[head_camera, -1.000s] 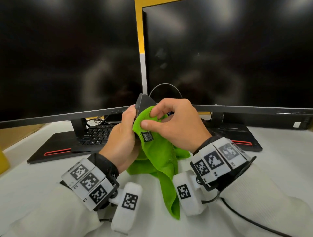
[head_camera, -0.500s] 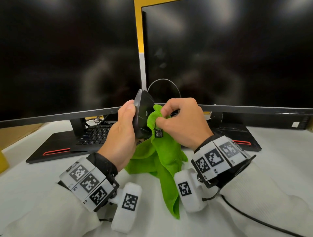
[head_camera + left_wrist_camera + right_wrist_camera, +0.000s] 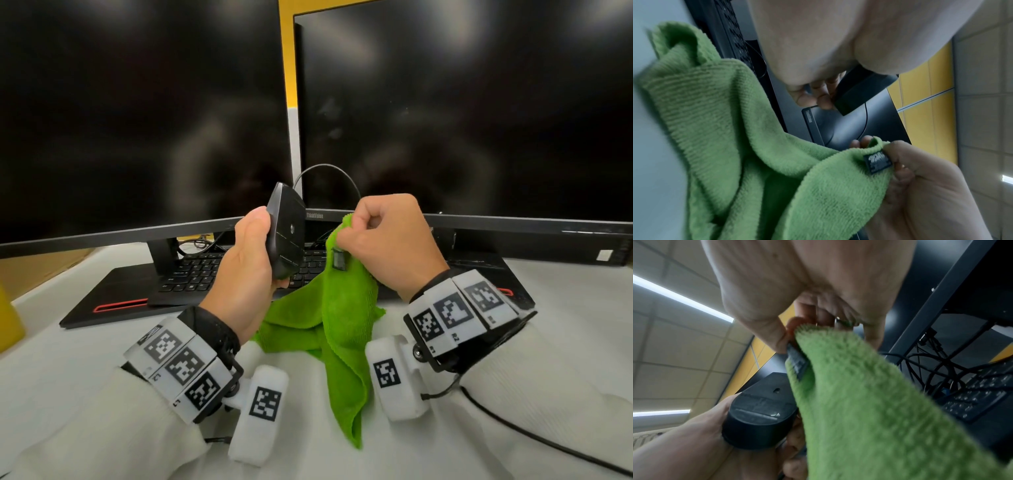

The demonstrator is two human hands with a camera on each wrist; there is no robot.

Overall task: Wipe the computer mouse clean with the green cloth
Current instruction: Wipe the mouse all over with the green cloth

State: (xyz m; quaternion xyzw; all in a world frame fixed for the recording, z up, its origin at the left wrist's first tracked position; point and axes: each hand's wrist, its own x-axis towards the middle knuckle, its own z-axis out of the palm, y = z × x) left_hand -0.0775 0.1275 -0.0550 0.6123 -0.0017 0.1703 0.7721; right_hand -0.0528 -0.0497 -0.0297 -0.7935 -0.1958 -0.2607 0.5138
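My left hand [image 3: 250, 260] grips a black computer mouse [image 3: 286, 230] upright above the desk, its flat underside turned toward me. The same mouse [image 3: 760, 408] shows its base in the right wrist view, and its end [image 3: 857, 92] pokes out past my fingers in the left wrist view. My right hand [image 3: 383, 240] pinches the top edge of a green cloth [image 3: 339, 308] beside its small black label [image 3: 877, 161]. The cloth [image 3: 869, 402] hangs down to the desk and stands a little to the right of the mouse, apart from it.
Two dark monitors [image 3: 144, 113] [image 3: 462, 109] stand close behind my hands. A black keyboard [image 3: 195, 274] lies under them on the white desk [image 3: 61, 346]. A black cable [image 3: 534, 431] runs from my right wrist. Something yellow [image 3: 10, 318] sits at the left edge.
The cloth was wrapped over the mouse a second ago. My right hand has pulled it off to the right, and my left hand has raised the mouse, baring its underside.
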